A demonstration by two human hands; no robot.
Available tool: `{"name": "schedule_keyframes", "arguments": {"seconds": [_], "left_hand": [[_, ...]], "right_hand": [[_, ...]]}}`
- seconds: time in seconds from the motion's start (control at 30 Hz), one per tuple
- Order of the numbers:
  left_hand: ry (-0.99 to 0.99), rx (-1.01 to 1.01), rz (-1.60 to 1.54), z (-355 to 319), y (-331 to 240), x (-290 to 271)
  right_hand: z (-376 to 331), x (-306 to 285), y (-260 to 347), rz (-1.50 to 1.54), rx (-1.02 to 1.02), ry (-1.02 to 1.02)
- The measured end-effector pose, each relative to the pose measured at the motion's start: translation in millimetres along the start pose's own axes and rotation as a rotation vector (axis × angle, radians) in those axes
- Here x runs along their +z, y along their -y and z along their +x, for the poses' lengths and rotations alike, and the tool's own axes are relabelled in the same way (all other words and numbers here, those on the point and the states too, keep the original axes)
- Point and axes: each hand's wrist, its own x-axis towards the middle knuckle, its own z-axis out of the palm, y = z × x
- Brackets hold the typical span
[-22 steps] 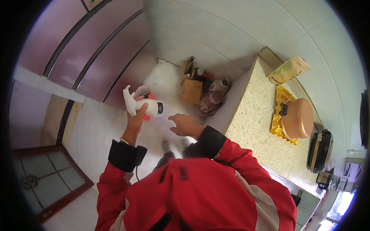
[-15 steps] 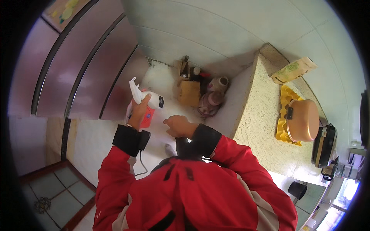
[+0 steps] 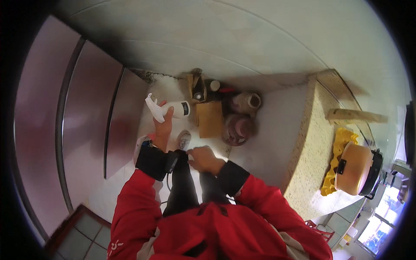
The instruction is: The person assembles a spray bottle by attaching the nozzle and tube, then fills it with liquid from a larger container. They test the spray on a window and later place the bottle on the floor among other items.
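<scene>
My left hand (image 3: 164, 125) is closed round a white spray bottle (image 3: 177, 109) with a dark label. The bottle lies tilted nearly sideways, its white trigger head pointing to the left. Something pink (image 3: 144, 142) shows partly behind my left wrist; the rest is hidden. My right hand (image 3: 204, 159) hangs in front of my legs with its fingers curled in, and I see nothing in it. A shoe (image 3: 184, 139) stands on the floor between the two hands.
Against the wall stand a cardboard box (image 3: 209, 120), a bag with a bottle (image 3: 197, 89), a pale jar (image 3: 248, 104) and a round lidded container (image 3: 238, 130). A purple cabinet (image 3: 91, 117) rises on the left. On the right counter (image 3: 299, 151) are a yellow egg tray (image 3: 334, 167) and a copper-coloured pot (image 3: 353, 168).
The view has shifted nearer the corner and the wall. The spray bottle stays in my left hand. A red package seen below that hand earlier is now mostly hidden.
</scene>
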Motion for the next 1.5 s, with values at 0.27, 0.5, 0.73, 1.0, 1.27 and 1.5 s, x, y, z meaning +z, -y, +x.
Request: {"name": "schedule_keyframes", "arguments": {"seconds": [0.27,0.5,0.73,1.0,1.27,1.5], "left_hand": [[0.03,0.042,0.021,115.0,79.9,69.8],[0.04,0.022,0.055,159.1,140.4,108.4],[-0.028,-0.003,0.026,184.1,194.7,127.0],[-0.159,-0.022,-0.212,188.5,187.5,139.5],[-0.213,0.021,0.03,173.3,199.4,150.9],[-0.226,-0.03,-0.086,161.0,202.6,153.3]], "right_hand": [[22.3,49.3,-65.4,0.271,0.245,-0.005],[28.5,78.3,-95.2,0.391,0.419,0.049],[21.7,112.3,-119.5,0.424,0.437,-0.005],[25.2,160.3,-134.9,0.398,0.325,-0.064],[30.2,165.3,-139.8,0.458,0.251,-0.217],[30.7,126.0,-130.5,0.289,0.229,-0.146]]}}
